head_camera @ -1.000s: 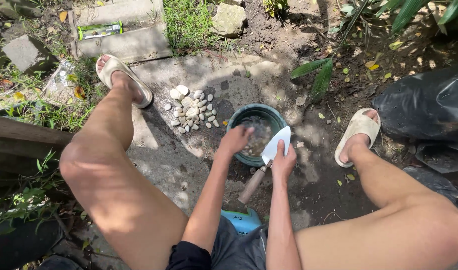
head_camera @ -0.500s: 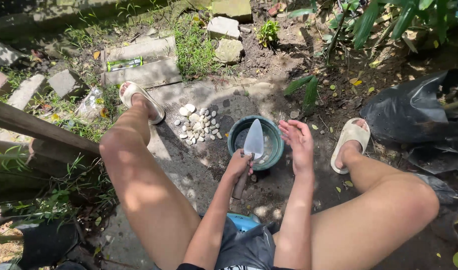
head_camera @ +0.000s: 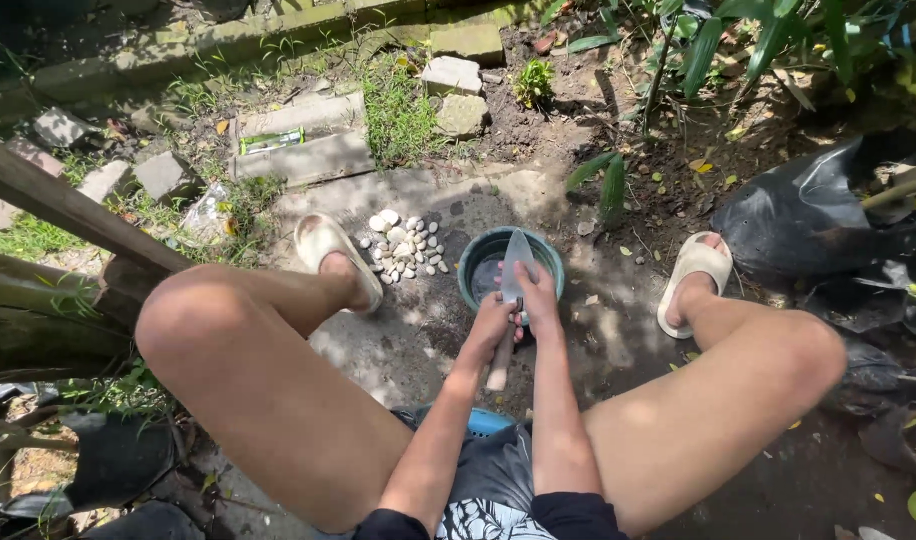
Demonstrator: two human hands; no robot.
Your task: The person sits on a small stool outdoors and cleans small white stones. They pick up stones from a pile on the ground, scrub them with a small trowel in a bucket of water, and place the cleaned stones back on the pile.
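I sit low with my knees apart over a concrete slab. My left hand [head_camera: 490, 326] grips the wooden handle of a small trowel [head_camera: 514, 262], whose pale pointed blade reaches over a dark green bowl [head_camera: 475, 258] of water and pebbles. My right hand [head_camera: 539, 291] rests on the blade just above the handle, touching the left hand. A heap of white pebbles [head_camera: 406, 244] lies on the slab left of the bowl, beside my left sandal [head_camera: 328, 246].
My right sandal [head_camera: 693, 267] rests on bare soil right of the bowl. A black plastic bag [head_camera: 818, 215] lies far right. Concrete blocks [head_camera: 303, 150] and stones sit beyond the slab among grass. A wooden beam [head_camera: 58, 205] slants at left. Something blue [head_camera: 483, 420] lies under me.
My right hand, held open beside the bowl, has come onto the trowel blade. My left foot has drawn in beside the pebbles. The view has pulled back.
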